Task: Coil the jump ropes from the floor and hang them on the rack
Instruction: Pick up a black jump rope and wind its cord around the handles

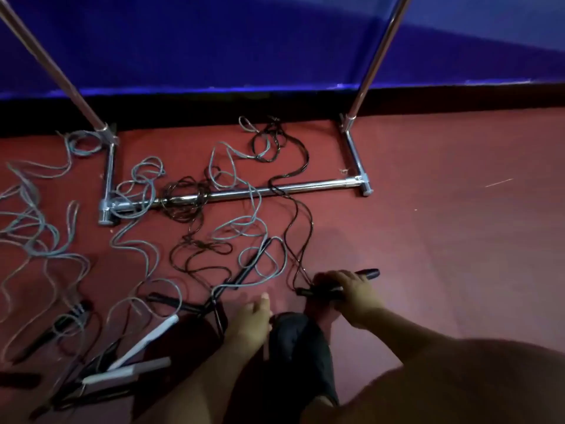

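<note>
Several jump ropes lie tangled on the red floor. A black rope (pixel 298 215) runs from the chrome rack's base bar (pixel 305 187) down to two black handles (pixel 367 274) that my right hand (pixel 351 293) grips together low on the floor. My left hand (pixel 249 319) hovers beside it with fingers relaxed, holding nothing. Grey ropes (pixel 241 228) loop across the middle and left. White handles (pixel 143 342) and more black handles (pixel 244 272) lie at the lower left. The rack's two uprights (pixel 371 65) rise out of view.
A blue wall pad (pixel 214 41) with a black skirting strip stands behind the rack. My dark shoe or knee (pixel 302 347) sits between my hands. Bare red floor (pixel 458 224) stretches to the right of the rack.
</note>
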`<state>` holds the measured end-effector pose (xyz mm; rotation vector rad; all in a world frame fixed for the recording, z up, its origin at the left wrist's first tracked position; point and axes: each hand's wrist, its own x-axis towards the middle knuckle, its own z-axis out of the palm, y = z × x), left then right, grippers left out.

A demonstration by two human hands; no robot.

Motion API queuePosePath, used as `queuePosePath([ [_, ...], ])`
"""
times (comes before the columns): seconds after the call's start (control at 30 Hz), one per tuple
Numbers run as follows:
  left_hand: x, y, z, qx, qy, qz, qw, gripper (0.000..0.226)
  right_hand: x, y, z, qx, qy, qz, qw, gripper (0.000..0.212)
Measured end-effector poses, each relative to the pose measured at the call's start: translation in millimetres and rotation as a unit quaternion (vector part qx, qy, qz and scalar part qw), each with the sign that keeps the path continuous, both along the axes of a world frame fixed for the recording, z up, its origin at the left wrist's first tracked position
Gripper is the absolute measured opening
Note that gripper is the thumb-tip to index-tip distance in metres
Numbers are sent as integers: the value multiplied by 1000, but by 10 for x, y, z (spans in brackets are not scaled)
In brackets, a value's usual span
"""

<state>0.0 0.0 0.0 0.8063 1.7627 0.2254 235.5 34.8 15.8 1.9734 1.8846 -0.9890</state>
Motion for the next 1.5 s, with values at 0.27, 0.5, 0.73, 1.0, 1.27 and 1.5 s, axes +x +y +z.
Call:
queuePosePath([
  [0.27,-10,51,-117,9,-25,76,997,53,-151,-43,-398,85,-183,132,970,45],
  [0.5,149,264,471,55,-88,145,984,47,-504,203,65,41,144,-127,981,24],
  [0.73,-91,611,2131,252,-141,132,948,36,-996,828,1945,54,460,-148,874,23],
  [1.0,-575,230,4156,432,-34,62,899,27,-1397,499,4269,24,667,-161,727,13],
  [1.27,-826,-454,4716,263,-247,42,932,60,-1782,-103,4610,35,717,-147,680,12],
  [1.5,-1190,-729,4441,246,-350,134,894,77,-2012,-278,4534,93,613,-25,784,12],
])
